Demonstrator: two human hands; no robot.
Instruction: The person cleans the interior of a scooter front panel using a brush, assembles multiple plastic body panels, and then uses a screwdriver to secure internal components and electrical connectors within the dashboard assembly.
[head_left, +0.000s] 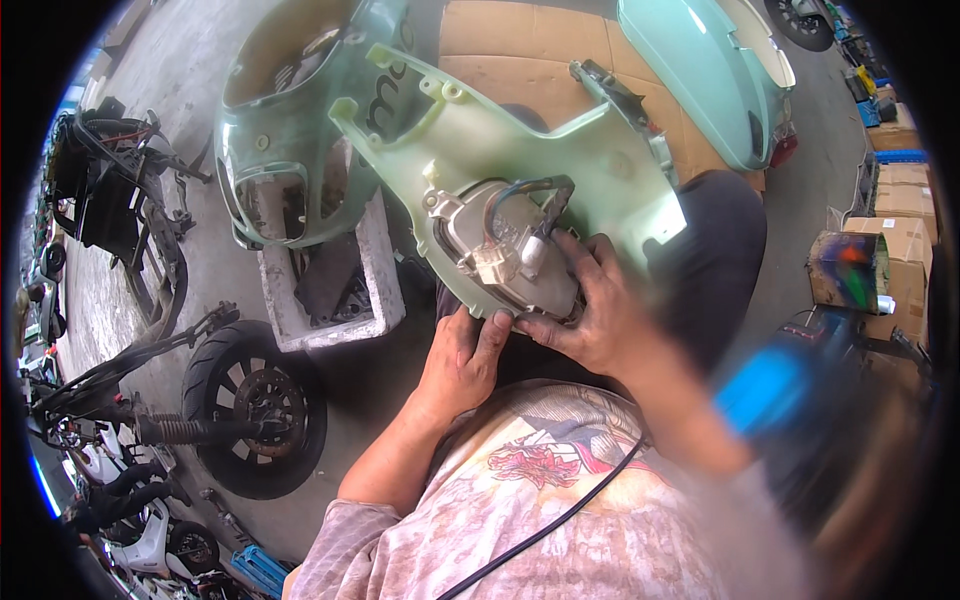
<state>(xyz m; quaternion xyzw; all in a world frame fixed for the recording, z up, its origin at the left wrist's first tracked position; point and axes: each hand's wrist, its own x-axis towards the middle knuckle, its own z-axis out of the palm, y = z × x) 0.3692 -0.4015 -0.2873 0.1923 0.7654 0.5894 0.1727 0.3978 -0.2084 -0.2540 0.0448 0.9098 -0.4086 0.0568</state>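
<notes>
A pale green scooter body panel (550,160), its inner side toward me, lies over my lap. Set in its lower part is a grey lamp unit (470,215) with a wire loop and a white connector (497,262). My left hand (463,360) grips the panel's near edge, thumb on top and fingers mostly hidden beneath. My right hand (590,310) is closed around the near right side of the lamp unit, its thumb close to the left thumb. A second, dark lamp-like strip (625,100) is fixed at the panel's far right edge.
A green front fairing (270,130) stands at far left by a white foam box (330,330) with dark parts. Cardboard (520,50) lies ahead, a mint side panel (700,75) on its right. Left are a wheel (255,410) and a frame (150,220); cartons (905,215) stand right.
</notes>
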